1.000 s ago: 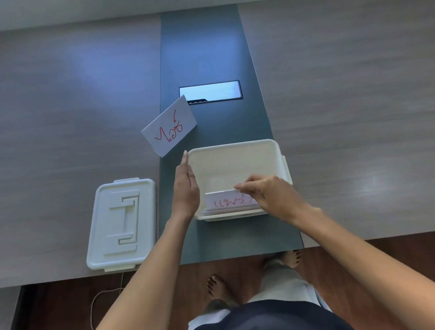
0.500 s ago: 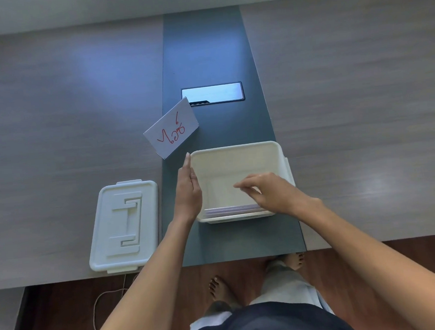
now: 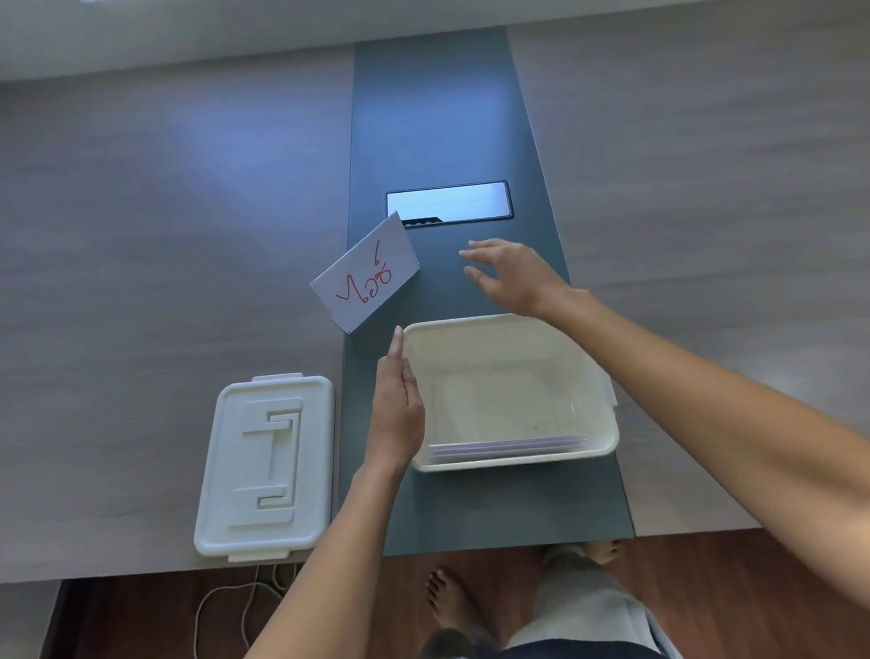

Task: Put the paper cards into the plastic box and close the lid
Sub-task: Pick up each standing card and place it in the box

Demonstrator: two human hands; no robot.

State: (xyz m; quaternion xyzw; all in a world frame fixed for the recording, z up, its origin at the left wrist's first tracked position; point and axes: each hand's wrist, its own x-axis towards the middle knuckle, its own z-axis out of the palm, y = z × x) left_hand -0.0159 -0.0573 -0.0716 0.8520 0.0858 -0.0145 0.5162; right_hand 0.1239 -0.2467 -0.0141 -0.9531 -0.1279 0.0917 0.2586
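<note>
Open plastic box (image 3: 509, 391) on the dark centre strip (image 3: 439, 123) of the table (image 3: 721, 180), near the front edge, lid off. Stack of paper cards (image 3: 508, 447) lying inside against the near wall. One further card (image 3: 366, 279) — white, red handwriting — flat on the table just beyond the box's far-left corner, straddling the edge of the strip. Lid (image 3: 266, 467) resting top-up on the wood surface to the left of the box, apart from it. Left hand (image 3: 397, 409) flat against the box's left outer wall, fingers straight and together, gripping nothing. Right hand (image 3: 514, 277) above the strip beyond the box's far rim, fingers spread and slightly curled, empty — close to the loose card, not touching. Metal cable hatch (image 3: 449, 203) set into the strip further back. White cable (image 3: 226, 616) on the floor below the table edge.
</note>
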